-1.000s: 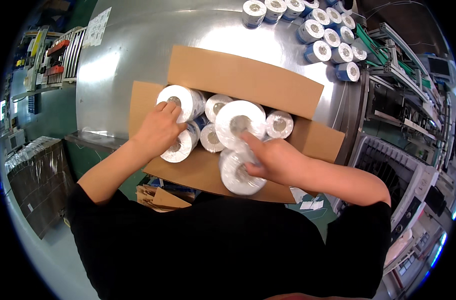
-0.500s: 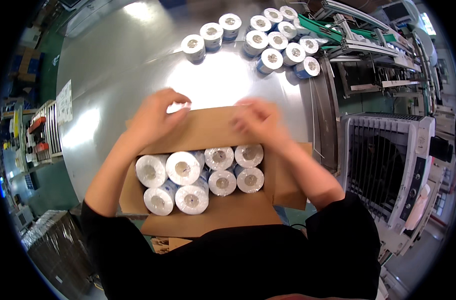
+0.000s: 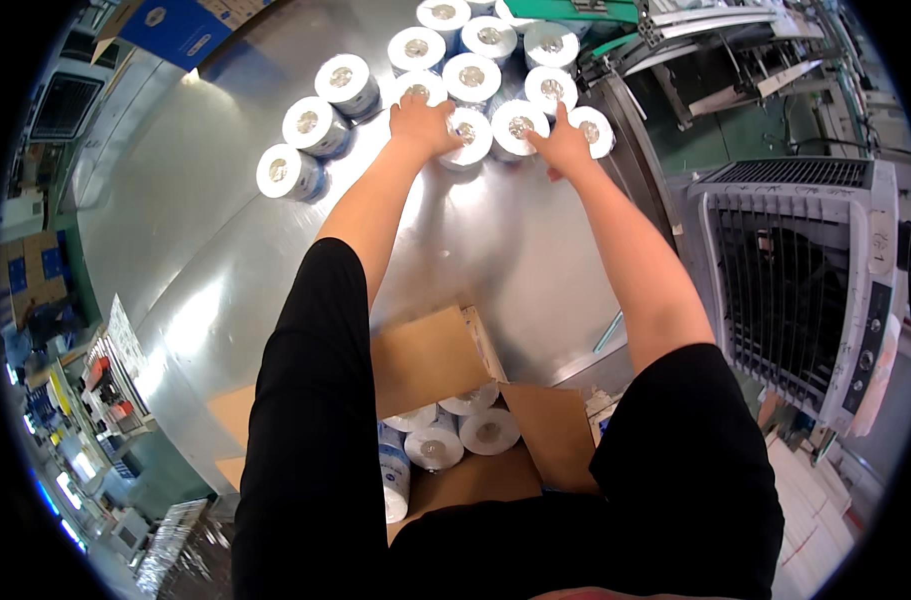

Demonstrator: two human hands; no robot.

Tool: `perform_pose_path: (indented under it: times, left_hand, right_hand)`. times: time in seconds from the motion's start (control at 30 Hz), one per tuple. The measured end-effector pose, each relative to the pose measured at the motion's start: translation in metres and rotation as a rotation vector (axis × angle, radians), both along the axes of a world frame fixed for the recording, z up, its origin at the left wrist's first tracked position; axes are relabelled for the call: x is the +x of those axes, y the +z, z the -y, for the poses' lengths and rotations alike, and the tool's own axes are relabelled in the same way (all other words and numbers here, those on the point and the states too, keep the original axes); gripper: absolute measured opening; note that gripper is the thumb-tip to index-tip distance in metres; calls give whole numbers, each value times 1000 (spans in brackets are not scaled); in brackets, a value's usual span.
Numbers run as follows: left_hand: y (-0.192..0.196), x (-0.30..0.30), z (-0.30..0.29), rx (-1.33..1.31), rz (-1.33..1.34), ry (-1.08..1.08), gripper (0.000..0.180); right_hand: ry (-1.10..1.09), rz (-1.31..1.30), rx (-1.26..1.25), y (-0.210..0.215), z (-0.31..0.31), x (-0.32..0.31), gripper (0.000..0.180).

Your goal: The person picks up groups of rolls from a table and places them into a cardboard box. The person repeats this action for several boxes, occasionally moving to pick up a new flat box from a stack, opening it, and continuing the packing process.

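Note:
My left hand reaches over the near edge of a group of plastic-wrapped white paper rolls. Its fingers are spread, with the thumb against a front roll. Farther right, my right hand has thumb and forefinger apart, between another front roll and the rightmost roll. A cardboard box with raised flaps sits close to my body, partly behind my left sleeve. Several white rolls stand inside it.
Three rolls form a row left of the group on the metal table. A blue and brown carton lies at the far left. Conveyor framing stands at the far right, with a grey air cooler nearer.
Both hands have left the box flap and stretched forward to the rolls on the table. The view has shifted, so the rolls appear nearer and the box lower.

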State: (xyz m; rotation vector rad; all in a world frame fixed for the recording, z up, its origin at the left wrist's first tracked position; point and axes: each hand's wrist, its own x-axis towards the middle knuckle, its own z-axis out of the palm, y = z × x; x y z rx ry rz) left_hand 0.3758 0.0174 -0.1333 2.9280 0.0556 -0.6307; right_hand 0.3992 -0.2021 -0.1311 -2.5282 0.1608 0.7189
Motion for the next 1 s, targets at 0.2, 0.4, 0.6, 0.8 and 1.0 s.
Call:
perform_pose_path:
  times: [0.2,0.4,0.6,0.8,1.0]
  left_hand:
    - [-23,7,19,101,225,-48,48]
    - [22,-55,-25,-96,168,-146,46]
    - [188,-180,-96,-586,389,319,35]
    - [298,-353,-98,-1338,-45,755,32]
    - [263,-410,-4,-582,197,128,35]
  right_hand:
    - [169,313,25,-70,23,54,83]
    - [384,111,52,-59,17,-16,81]
    - [420,111,265,-41,64,-124,74]
    - [108,255,455,118,92,-136,72]
    - [273,398,946,264,60,-200,65]
